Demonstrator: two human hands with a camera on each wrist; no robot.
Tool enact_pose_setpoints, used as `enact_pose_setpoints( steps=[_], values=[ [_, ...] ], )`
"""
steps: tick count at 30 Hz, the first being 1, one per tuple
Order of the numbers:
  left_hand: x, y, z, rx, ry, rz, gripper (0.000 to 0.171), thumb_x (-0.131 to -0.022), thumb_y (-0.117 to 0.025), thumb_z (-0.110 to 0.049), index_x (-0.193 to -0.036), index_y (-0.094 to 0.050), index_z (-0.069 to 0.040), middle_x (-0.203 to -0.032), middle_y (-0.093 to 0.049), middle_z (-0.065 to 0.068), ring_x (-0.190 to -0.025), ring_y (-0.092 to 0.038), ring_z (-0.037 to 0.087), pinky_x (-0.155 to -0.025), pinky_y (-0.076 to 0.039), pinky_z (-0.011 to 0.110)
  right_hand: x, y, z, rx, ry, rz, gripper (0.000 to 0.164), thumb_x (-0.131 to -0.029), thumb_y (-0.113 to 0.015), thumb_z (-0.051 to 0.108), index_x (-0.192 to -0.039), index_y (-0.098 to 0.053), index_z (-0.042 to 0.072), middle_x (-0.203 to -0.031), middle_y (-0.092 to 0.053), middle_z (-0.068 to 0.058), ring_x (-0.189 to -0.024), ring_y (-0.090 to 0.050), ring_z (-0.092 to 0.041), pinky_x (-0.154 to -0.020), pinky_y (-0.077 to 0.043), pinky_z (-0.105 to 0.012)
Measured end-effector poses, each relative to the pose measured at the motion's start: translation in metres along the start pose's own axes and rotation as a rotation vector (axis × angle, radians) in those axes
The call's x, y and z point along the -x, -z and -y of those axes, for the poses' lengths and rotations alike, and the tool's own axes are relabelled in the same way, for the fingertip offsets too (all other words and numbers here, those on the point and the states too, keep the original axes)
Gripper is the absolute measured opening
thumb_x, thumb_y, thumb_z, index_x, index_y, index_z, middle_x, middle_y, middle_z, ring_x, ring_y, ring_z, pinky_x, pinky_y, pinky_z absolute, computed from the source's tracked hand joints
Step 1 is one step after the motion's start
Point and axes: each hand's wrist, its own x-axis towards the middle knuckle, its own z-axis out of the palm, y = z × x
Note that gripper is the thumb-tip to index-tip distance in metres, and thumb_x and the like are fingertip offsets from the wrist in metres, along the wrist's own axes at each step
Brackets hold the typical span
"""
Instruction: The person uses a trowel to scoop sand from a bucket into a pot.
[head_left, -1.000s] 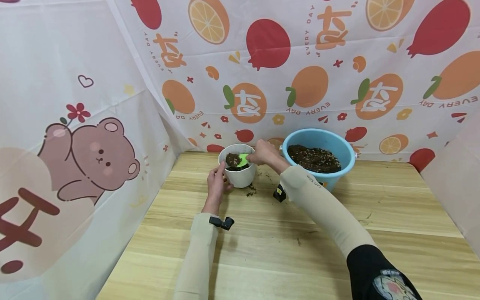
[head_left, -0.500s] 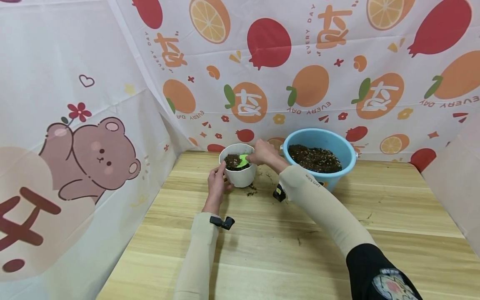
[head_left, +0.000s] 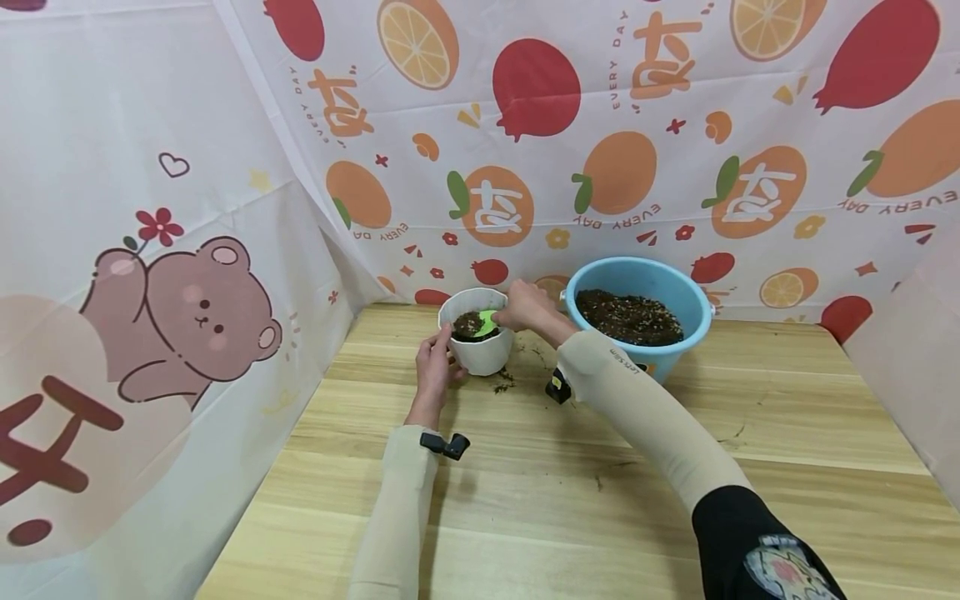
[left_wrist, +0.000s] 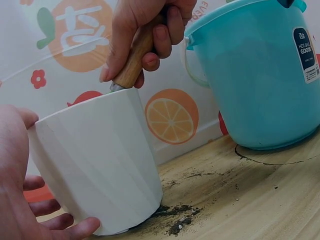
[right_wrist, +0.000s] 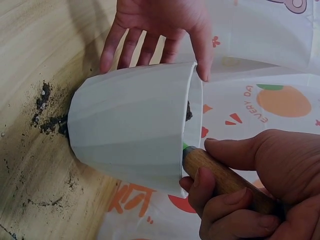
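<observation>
A white flowerpot (head_left: 483, 355) with dark soil in it stands upright at the back of the table. My left hand (head_left: 432, 364) rests against its left side, thumb at the rim and fairly straight fingers spread along the wall. In my right hand (head_left: 531, 308) I grip a small trowel by its wooden handle (right_wrist: 227, 180). The trowel's green blade (head_left: 487, 322) is inside the pot beside a brown clump of soil (head_left: 468, 323). The pot wall hides the blade tip. To the right stands a blue bucket (head_left: 637, 275) part-filled with potting soil (head_left: 628, 317).
Crumbs of soil (left_wrist: 180, 220) lie on the wooden table (head_left: 525, 500) by the pot's base, with fine bits farther right. A printed fruit curtain (head_left: 420, 125) hangs close behind the pot and bucket. Another cloth with a bear (head_left: 202, 308) hangs at the left.
The brown soil clump in the pot has shifted slightly right, towards the green blade. Both hands stay nearly in place on the pot and the trowel.
</observation>
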Motion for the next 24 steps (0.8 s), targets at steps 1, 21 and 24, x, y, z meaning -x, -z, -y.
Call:
enact_pose_setpoints(
  steps=[1, 21, 24],
  values=[
    [0.0001, 0.0001, -0.0002, 0.0, -0.001, 0.001, 0.066, -0.099, -0.054, -0.06, -0.142, -0.046, -0.011, -0.138, -0.045, 0.008, -0.118, -0.055, 0.027, -0.084, -0.058, 0.041, 0.0004, 0.0003, 0.0, 0.001, -0.002, 0.001, 0.033, -0.092, -0.072, 0.032, -0.071, -0.055, 0.013, -0.066, -0.048, 0.0, -0.057, -0.042, -0.015, -0.049, -0.035, -0.026],
    [0.0018, 0.0022, -0.0025, -0.003, 0.013, 0.015, 0.071, -0.098, -0.054, -0.063, -0.145, -0.044, -0.011, -0.139, -0.045, 0.008, -0.116, -0.055, 0.026, -0.081, -0.058, 0.035, -0.0006, 0.0009, 0.004, 0.036, -0.024, 0.012, 0.035, -0.092, -0.072, 0.031, -0.069, -0.054, 0.013, -0.064, -0.041, 0.0, -0.059, -0.04, -0.016, -0.05, -0.033, -0.028],
    [0.0019, 0.0022, -0.0022, -0.003, 0.008, 0.014, 0.07, -0.098, -0.054, -0.063, -0.144, -0.044, -0.011, -0.138, -0.045, 0.008, -0.115, -0.055, 0.026, -0.08, -0.058, 0.035, -0.0006, 0.0006, 0.0042, 0.036, -0.019, 0.009, 0.035, -0.092, -0.072, 0.03, -0.067, -0.054, 0.014, -0.062, -0.041, 0.001, -0.058, -0.039, -0.017, -0.049, -0.032, -0.028]
  ],
)
